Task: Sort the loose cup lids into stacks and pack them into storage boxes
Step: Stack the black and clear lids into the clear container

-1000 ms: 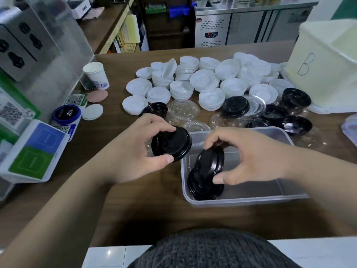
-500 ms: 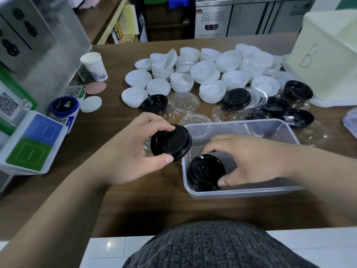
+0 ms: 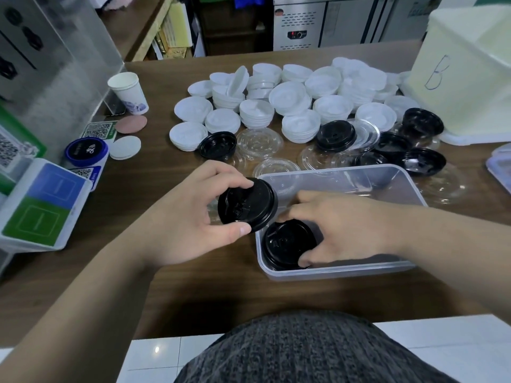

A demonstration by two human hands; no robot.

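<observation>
I stand at a dark brown wood-grain counter [image 3: 83, 272]. White glossy floor tiles [image 3: 154, 355] show below its near edge. Beyond the far edge stands a stainless-steel under-counter refrigerator [image 3: 331, 23]. A second wooden counter [image 3: 132, 31] runs along my left. Overhead light glints off the tiles.

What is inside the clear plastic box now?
A stack of black lids stands in the near-left corner of the clear box, under the right hand. How many lids it holds is hidden.
</observation>
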